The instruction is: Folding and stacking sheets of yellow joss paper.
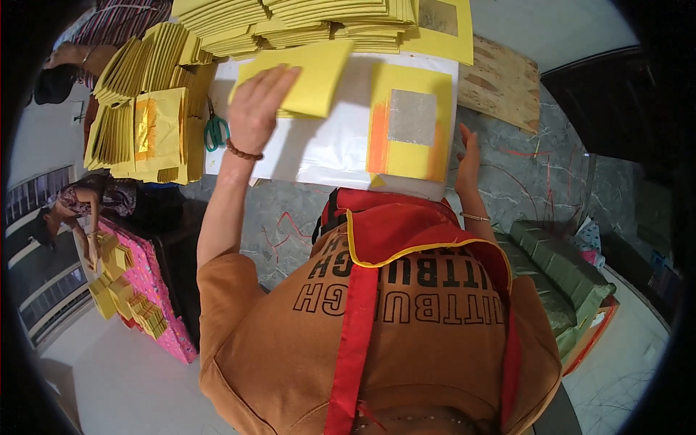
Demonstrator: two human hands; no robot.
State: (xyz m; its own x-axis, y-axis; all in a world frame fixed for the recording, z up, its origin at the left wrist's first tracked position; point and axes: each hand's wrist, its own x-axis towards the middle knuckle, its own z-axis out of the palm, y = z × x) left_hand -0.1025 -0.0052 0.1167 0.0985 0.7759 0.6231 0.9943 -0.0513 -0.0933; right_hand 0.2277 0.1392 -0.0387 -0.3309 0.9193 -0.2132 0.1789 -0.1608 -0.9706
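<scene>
On the white surface (pixel 326 156), near its far left corner, the left hand (pixel 259 109) lies palm down with fingers spread flat on a folded yellow paper sheet (pixel 308 76), pressing it rather than gripping it. A brown bead bracelet (pixel 243 152) circles that wrist. Toward the right edge of the surface lies a second yellow sheet (pixel 409 123) with a silver foil square (pixel 412 116) in its middle and an orange band along its left side. The right hand (pixel 467 156) rests at the right edge of the surface, just beside this sheet, fingers loosely extended and closed on nothing; a thin bangle (pixel 475 216) sits on its wrist.

Along the far edge of the surface rise tall stacks of folded yellow paper (pixel 304 22), and one more foil-faced sheet (pixel 442 22) lies at the far right corner. Off the left edge stand further bundles of yellow paper (pixel 148 101), some showing gold foil, with green-handled scissors (pixel 215 132) tucked between them and the surface. A plywood board (pixel 500 83) lies beyond the right edge on the grey marble floor (pixel 283 217). Green wrapped packs (pixel 558 275) sit at the right. At the left, another person (pixel 72 206) bends over a pink box (pixel 156 290) carrying small yellow stacks.
</scene>
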